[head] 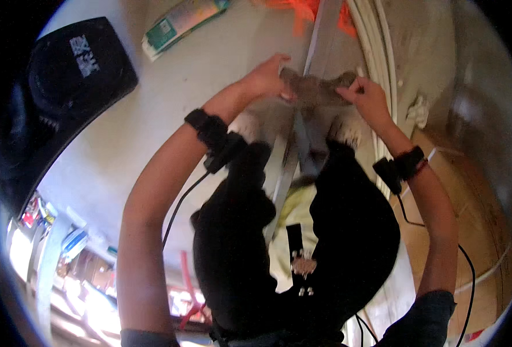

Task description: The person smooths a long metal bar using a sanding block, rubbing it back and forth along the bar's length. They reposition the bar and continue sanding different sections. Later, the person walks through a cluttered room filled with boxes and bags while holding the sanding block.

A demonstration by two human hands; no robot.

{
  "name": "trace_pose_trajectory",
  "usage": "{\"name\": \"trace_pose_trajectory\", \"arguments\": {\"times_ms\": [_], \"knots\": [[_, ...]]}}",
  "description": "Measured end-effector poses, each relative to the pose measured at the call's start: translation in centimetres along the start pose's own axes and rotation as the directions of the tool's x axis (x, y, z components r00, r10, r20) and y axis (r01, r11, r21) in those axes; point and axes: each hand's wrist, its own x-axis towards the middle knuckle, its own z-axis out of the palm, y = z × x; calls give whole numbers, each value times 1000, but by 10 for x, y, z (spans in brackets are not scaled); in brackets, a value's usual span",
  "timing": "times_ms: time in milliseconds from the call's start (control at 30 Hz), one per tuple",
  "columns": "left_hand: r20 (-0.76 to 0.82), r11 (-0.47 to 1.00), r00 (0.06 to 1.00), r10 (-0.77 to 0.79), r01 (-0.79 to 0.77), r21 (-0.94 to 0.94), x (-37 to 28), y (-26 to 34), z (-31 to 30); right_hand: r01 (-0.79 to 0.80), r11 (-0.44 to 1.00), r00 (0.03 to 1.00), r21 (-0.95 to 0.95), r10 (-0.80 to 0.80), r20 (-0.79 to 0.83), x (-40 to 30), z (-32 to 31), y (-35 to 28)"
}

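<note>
A brown, blurred item, perhaps cloth, (319,90) is stretched between my two hands, above a long metal bar (282,178) that runs between my feet. My left hand (273,80) grips its left end, with the fingers spread around the edge. At its right end, my right hand (366,95) pinches the edge between thumb and fingers. Each wrist wears a black strap with a small device and a cable. What the item is exactly cannot be told from the blur.
A black bag (80,60) lies at the upper left, and a green and white packet (182,28) at the top. Orange plastic (301,13) sits at the top centre. Pale bundled tubing or cable (379,56) curves down the right, beside a cardboard box (464,204).
</note>
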Motion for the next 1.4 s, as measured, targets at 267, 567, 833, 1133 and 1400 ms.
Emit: {"name": "trace_pose_trajectory", "arguments": {"times_ms": [267, 567, 833, 1133, 1400], "knots": [[291, 977, 936, 198, -166, -132, 44, 25, -13, -270, 933, 869, 237, 131, 477, 53, -37, 16], [286, 939, 924, 256, -307, 153, 32, -24, 2, 198, 977, 947, 75, -210, 245, 10, 1, 31], [227, 997, 974, 15, -33, 75, 30, -60, 51, 17, 943, 950, 332, -118, 287, 8, 63, 78], [443, 998, 895, -45, 56, -11, 28, -32, 24, -404, 885, 655, 231, 104, 749, 25, 43, 40], [232, 999, 972, -27, 32, -14, 33, -71, 56, -441, 759, 749, 478, 17, 663, 22, 78, 74]]}}
